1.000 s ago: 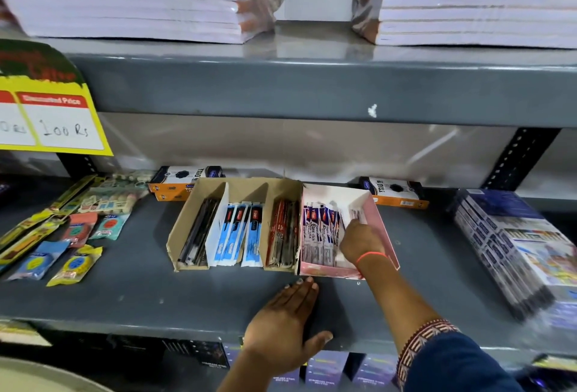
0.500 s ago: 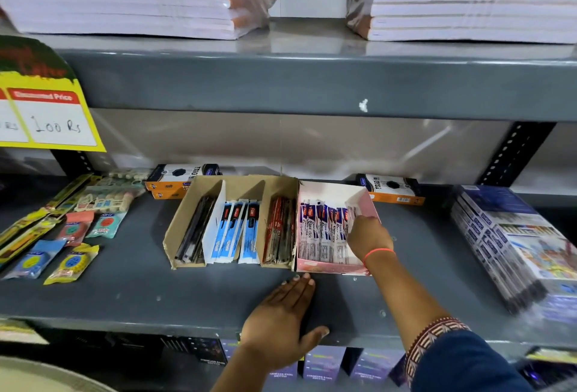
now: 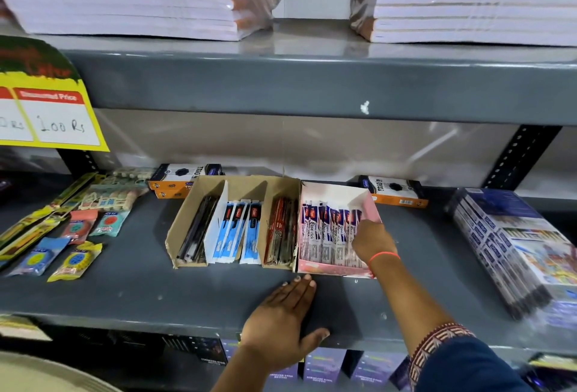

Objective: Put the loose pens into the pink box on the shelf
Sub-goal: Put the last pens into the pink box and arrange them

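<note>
The pink box [image 3: 331, 270] stands on the grey shelf [image 3: 140, 291], its open top facing me. A row of pens in white and purple packets [image 3: 321, 235] lies side by side inside it. My right hand [image 3: 373, 240] reaches into the box's right side, its back towards me and its fingers curled down onto the rightmost packets; whether it grips one is hidden. My left hand [image 3: 281, 320] lies flat, palm down, on the shelf just in front of the box, fingertips close to its front wall and holding nothing.
A brown cardboard tray [image 3: 184, 220] with black, blue and red pens touches the pink box's left side. Orange boxes [image 3: 393, 193] sit behind. Wrapped book packs [image 3: 515, 248] lie at right, small sachets [image 3: 75, 260] at left. The upper shelf's beam [image 3: 312, 85] overhangs.
My right hand has shifted slightly within the pink box, from its far right corner down onto the rightmost packets. My left hand has stayed flat on the shelf.
</note>
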